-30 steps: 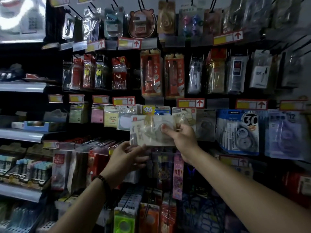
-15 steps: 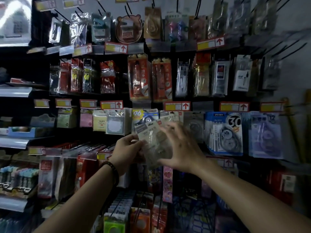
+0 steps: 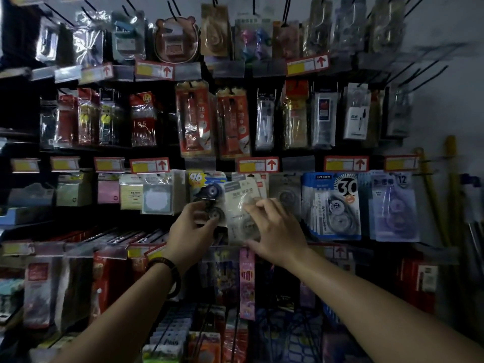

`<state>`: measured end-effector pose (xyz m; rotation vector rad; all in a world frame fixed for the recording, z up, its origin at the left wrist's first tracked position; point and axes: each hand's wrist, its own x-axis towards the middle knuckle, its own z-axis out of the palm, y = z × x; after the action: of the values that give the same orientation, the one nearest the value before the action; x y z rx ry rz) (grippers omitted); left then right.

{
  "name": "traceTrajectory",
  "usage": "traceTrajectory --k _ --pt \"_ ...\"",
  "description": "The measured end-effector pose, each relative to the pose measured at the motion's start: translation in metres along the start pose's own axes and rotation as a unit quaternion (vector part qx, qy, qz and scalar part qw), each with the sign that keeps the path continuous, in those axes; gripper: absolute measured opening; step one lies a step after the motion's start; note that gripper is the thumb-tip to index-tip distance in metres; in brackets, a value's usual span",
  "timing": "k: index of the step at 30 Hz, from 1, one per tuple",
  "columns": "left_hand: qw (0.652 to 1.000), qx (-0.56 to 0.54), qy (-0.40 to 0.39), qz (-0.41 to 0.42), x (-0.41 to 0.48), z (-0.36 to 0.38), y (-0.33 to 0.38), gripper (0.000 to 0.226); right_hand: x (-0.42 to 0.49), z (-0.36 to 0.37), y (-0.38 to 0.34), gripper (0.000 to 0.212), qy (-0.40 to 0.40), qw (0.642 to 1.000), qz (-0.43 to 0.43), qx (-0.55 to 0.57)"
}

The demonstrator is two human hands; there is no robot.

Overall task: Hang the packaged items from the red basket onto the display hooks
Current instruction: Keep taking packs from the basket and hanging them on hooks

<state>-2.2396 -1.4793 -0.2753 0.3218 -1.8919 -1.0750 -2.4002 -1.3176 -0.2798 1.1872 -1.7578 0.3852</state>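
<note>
Two grips busy: right grip (image 3: pixel 275 229) pinches the pale clear-plastic correction-tape pack (image 3: pixel 242 196), left grip (image 3: pixel 193 229) holds the neighbouring dark-blue "96" pack (image 3: pixel 209 191) aside, likely to clear the hook.

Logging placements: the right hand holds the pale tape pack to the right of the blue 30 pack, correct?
No: the right hand holds the pale tape pack to the left of the blue 30 pack, beside the 96 pack (head view).

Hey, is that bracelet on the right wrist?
No, the dark beaded bracelet sits on the left wrist, behind the left hand; the wrist behind the right hand is bare.
</note>
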Motion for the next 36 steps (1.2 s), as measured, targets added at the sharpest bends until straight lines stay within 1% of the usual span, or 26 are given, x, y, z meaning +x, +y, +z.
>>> traceTrajectory --k 2,4,9,14,17,20,24,28,31,36 --pt "0.999 0.032 0.004 0.029 -0.003 0.002 -0.001 0.052 0.005 0.003 0.002 0.084 0.0 1.0 0.019 -0.012" --pt "0.998 0.036 0.007 0.046 -0.006 0.003 0.0 0.055 0.01 0.004 0.001 0.08 0.002 0.999 0.029 -0.023" --pt "0.997 0.048 0.002 0.064 -0.01 0.002 -0.002 0.06 0.022 0.006 0.0 0.079 -0.005 0.997 0.058 -0.05" --pt "0.996 0.073 -0.014 0.047 -0.012 0.0 -0.006 0.059 0.029 0.004 0.0 0.077 -0.013 0.996 0.052 -0.075" --pt "0.995 0.088 -0.027 0.041 -0.012 0.001 -0.009 0.056 0.034 0.004 0.0 0.072 -0.012 0.996 0.052 -0.068" --pt "0.993 0.107 -0.031 0.048 -0.012 0.002 -0.012 0.055 0.036 0.003 -0.004 0.067 -0.047 0.995 0.064 -0.064" --pt "0.991 0.114 -0.041 0.052 -0.017 0.002 -0.015 0.051 0.036 0.001 -0.01 0.062 -0.08 0.99 0.077 -0.085" --pt "0.99 0.114 -0.068 0.044 -0.028 -0.001 -0.017 0.048 0.025 -0.001 -0.017 0.07 -0.111 0.986 0.101 -0.066" --pt "0.985 0.139 -0.094 0.044 -0.04 -0.004 -0.022 0.04 0.008 -0.004 -0.021 0.063 -0.111 0.988 0.098 -0.048" --pt "0.975 0.171 -0.135 0.044 -0.081 -0.006 -0.044 0.025 -0.039 -0.002 -0.034 0.039 -0.083 0.994 0.073 0.004"
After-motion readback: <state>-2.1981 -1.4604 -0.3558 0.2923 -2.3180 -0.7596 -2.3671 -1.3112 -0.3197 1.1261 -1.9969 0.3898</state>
